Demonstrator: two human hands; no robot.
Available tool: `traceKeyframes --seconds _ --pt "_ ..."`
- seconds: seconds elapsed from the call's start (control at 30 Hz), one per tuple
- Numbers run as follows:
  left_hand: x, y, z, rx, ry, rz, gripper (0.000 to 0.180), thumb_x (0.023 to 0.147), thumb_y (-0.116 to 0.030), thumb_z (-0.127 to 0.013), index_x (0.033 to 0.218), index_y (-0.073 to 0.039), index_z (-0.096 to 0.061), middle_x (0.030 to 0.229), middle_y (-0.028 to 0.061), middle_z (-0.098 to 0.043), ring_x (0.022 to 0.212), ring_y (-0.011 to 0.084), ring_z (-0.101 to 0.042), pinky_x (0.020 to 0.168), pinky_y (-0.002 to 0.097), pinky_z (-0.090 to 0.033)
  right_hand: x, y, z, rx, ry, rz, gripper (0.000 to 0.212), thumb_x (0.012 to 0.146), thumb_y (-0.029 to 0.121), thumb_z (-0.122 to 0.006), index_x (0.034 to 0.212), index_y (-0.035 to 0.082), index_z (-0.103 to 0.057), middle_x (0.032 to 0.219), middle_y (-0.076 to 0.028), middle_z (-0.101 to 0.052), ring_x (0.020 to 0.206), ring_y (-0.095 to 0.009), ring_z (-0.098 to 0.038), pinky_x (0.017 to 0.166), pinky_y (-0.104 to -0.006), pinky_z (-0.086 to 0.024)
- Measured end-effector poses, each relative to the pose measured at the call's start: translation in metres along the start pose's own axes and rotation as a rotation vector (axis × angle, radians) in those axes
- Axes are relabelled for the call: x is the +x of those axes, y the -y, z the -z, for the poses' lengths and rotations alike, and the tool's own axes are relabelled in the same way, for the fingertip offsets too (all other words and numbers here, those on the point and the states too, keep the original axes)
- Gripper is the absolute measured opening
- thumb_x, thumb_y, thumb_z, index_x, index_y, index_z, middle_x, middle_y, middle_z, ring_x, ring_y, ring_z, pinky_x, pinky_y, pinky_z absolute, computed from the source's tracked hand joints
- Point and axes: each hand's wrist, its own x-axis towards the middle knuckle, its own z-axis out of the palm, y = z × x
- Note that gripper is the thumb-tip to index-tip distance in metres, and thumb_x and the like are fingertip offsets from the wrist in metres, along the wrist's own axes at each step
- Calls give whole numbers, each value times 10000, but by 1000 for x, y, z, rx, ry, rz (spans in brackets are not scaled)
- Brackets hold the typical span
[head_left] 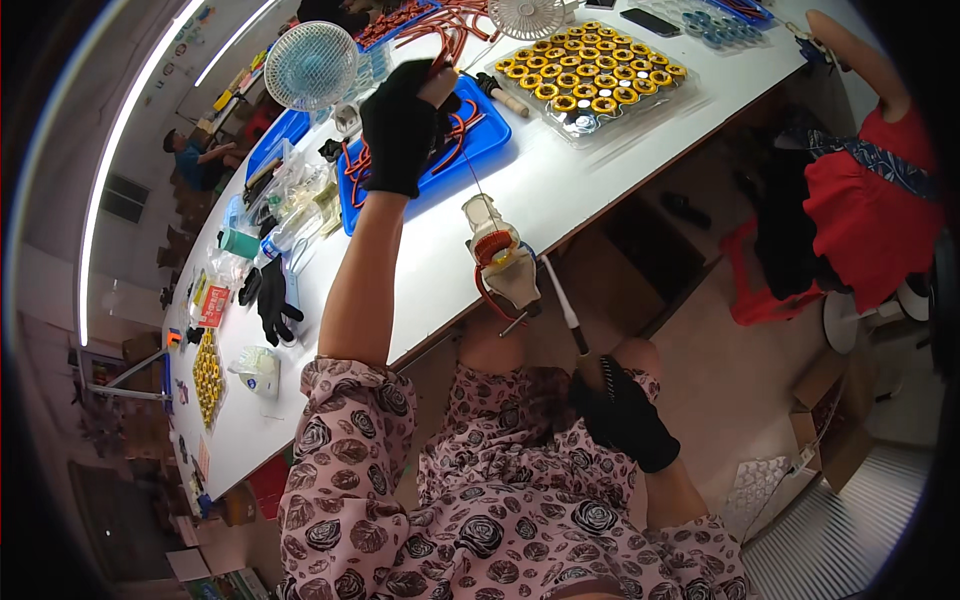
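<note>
In a black glove with bare fingertips, my left hand point(398, 130) is raised over the blue tray point(500, 135), fingers pinched. A thin wire point(474, 178) runs from near it down to a small ring coil point(493, 246) with copper-coloured windings. A cream-coloured clamp point(515, 280) grips that coil at the table's front edge. My right hand point(630, 422), also black-gloved, is closed round the handle of a slim tool with a white shaft point(562, 295). Its tip points up toward the clamp; I cannot make out the tip's shape. Reddish-brown wires point(357, 172) lie in the tray.
A clear tray of yellow ring coils point(590, 70) stands at the back right beside a phone point(650, 22). Two small fans point(312, 66) stand at the back. Plastic bags point(300, 195) and a black glove point(274, 300) lie left. Another person in red point(870, 210) is at right.
</note>
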Motion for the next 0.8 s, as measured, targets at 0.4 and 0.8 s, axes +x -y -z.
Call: traceKeyframes --seconds 0.4,0.8 --pt "-38 130 -2 -364 158 623 118 749 -130 -634 746 -19 -594 597 70 -554 401 100 -409 363 240 -289 78 83 2 998 144 -388 186 851 217 -576 915 81 -465 605 21 -464 443 -53 -432 382 -204 -334" --pt "-14 102 -4 -356 3 453 120 777 -158 -639 814 -47 -613 588 13 -533 397 73 -380 371 221 -289 49 58 -5 977 145 -340 218 839 244 -602 931 62 -522 618 20 -489 453 -50 -440 410 -202 -356"
